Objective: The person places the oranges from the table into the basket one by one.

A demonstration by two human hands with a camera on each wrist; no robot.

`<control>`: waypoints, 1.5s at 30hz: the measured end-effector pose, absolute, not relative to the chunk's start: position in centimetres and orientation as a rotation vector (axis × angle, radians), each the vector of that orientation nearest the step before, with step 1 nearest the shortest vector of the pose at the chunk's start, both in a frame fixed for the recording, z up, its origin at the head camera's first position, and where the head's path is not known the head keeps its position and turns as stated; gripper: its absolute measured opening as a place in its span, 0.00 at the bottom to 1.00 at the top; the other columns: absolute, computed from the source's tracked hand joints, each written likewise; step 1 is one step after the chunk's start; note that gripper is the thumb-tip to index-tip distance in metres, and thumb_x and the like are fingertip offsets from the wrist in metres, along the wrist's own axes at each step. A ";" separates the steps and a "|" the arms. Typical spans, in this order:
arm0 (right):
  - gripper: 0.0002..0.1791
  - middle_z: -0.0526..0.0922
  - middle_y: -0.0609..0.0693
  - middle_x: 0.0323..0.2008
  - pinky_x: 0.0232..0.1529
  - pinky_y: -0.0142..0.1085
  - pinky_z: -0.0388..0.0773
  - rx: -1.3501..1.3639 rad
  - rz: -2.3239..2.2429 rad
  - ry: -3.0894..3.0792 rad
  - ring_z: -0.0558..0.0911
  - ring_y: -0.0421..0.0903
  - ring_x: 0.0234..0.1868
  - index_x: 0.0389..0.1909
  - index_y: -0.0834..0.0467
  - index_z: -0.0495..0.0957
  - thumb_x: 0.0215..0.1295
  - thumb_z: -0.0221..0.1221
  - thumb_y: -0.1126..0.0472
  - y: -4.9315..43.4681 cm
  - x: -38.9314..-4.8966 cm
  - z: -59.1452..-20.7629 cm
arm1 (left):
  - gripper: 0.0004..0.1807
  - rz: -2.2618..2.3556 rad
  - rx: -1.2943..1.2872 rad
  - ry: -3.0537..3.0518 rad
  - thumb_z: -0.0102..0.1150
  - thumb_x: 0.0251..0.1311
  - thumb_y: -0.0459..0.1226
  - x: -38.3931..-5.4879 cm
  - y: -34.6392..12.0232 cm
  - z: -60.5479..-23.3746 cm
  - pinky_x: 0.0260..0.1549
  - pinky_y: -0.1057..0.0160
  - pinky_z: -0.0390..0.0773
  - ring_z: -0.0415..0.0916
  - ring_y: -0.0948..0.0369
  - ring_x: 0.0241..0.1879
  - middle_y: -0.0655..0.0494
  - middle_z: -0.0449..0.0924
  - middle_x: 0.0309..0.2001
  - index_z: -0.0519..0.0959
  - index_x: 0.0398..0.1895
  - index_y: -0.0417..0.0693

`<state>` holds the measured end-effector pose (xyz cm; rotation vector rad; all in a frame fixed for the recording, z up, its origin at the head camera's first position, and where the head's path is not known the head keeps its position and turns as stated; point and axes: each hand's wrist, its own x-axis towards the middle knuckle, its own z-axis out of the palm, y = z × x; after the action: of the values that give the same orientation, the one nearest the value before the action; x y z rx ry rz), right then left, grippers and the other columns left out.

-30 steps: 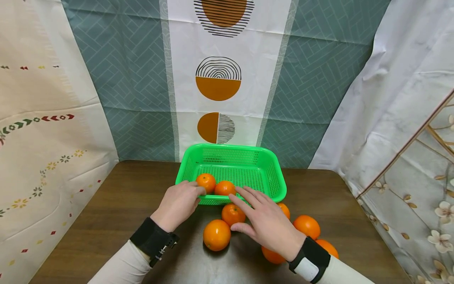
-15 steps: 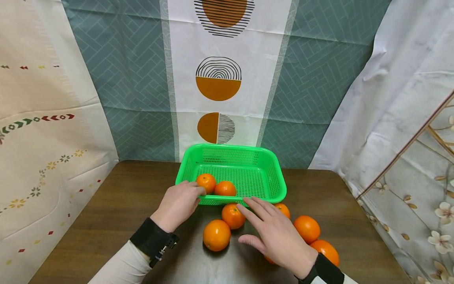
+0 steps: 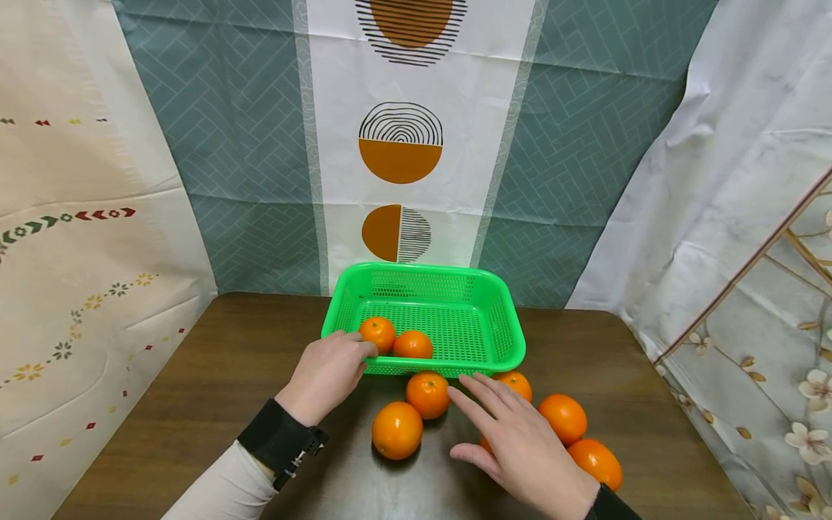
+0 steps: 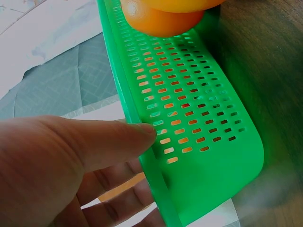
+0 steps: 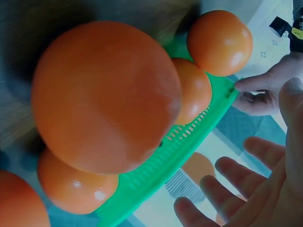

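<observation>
On basket rim (image 4: pixel 124 87), left fingers (image 4: pixel 124 204); wrist label (image 5: pixel 297 32) illegible.

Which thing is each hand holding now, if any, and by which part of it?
The left hand pinches the green basket by its rim, near the left front corner. The right hand holds nothing.

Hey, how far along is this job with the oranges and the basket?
Done: two oranges sit in the green plastic basket. In hand: the left hand grips the basket; the open right hand holds nothing. Apparently left to do: six oranges on the table, one mostly hidden by the right hand.
</observation>
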<state>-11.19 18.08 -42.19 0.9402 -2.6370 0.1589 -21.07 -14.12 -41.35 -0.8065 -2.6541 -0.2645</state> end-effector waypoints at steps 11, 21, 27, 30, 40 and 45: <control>0.38 0.76 0.49 0.76 0.68 0.53 0.79 0.925 0.149 -2.594 0.75 0.52 0.75 0.78 0.47 0.77 0.78 0.60 0.30 19.5 -10.2 -43.2 | 0.11 -0.258 -0.817 -2.650 0.81 0.59 0.29 -21.1 -14.1 -41.3 0.26 0.59 0.78 0.73 0.56 0.30 0.59 0.79 0.30 0.88 0.36 0.53; 0.40 0.77 0.49 0.75 0.64 0.54 0.81 0.910 0.124 -2.574 0.77 0.53 0.73 0.77 0.47 0.78 0.68 0.73 0.36 20.2 -10.0 -44.0 | 0.10 -0.257 -0.815 -2.651 0.80 0.60 0.28 -21.1 -14.0 -41.0 0.26 0.59 0.78 0.73 0.56 0.30 0.59 0.79 0.30 0.89 0.36 0.53; 0.39 0.78 0.50 0.74 0.63 0.56 0.82 0.905 0.115 -2.598 0.77 0.54 0.73 0.76 0.48 0.79 0.70 0.72 0.36 20.4 -9.9 -44.2 | 0.10 -0.266 -0.814 -2.650 0.81 0.59 0.29 -21.1 -14.1 -41.1 0.27 0.59 0.78 0.73 0.56 0.30 0.59 0.79 0.30 0.89 0.36 0.53; 0.37 0.78 0.49 0.74 0.62 0.56 0.82 0.895 0.110 -2.625 0.77 0.53 0.73 0.76 0.47 0.79 0.71 0.71 0.36 20.5 -9.8 -44.4 | 0.11 -0.267 -0.813 -2.645 0.82 0.59 0.29 -21.1 -14.1 -41.1 0.28 0.59 0.79 0.74 0.56 0.31 0.59 0.80 0.31 0.88 0.36 0.53; 0.36 0.78 0.49 0.73 0.59 0.56 0.83 0.863 0.124 -2.684 0.77 0.52 0.73 0.76 0.46 0.79 0.73 0.68 0.34 20.7 -9.8 -45.2 | 0.11 -0.269 -0.806 -2.652 0.82 0.59 0.30 -21.1 -14.2 -41.3 0.27 0.59 0.78 0.73 0.56 0.31 0.59 0.79 0.31 0.88 0.36 0.53; 0.35 0.78 0.49 0.73 0.59 0.57 0.84 0.845 0.115 -2.723 0.77 0.52 0.72 0.76 0.45 0.79 0.74 0.66 0.33 20.7 -9.8 -45.5 | 0.11 -0.270 -0.807 -2.654 0.81 0.59 0.30 -21.0 -14.2 -41.4 0.27 0.59 0.78 0.73 0.56 0.31 0.60 0.79 0.30 0.88 0.36 0.53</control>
<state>-9.77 20.72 -45.46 0.8454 -2.7235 0.1151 -21.02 -14.18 -41.42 -0.8067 -2.6541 -0.2702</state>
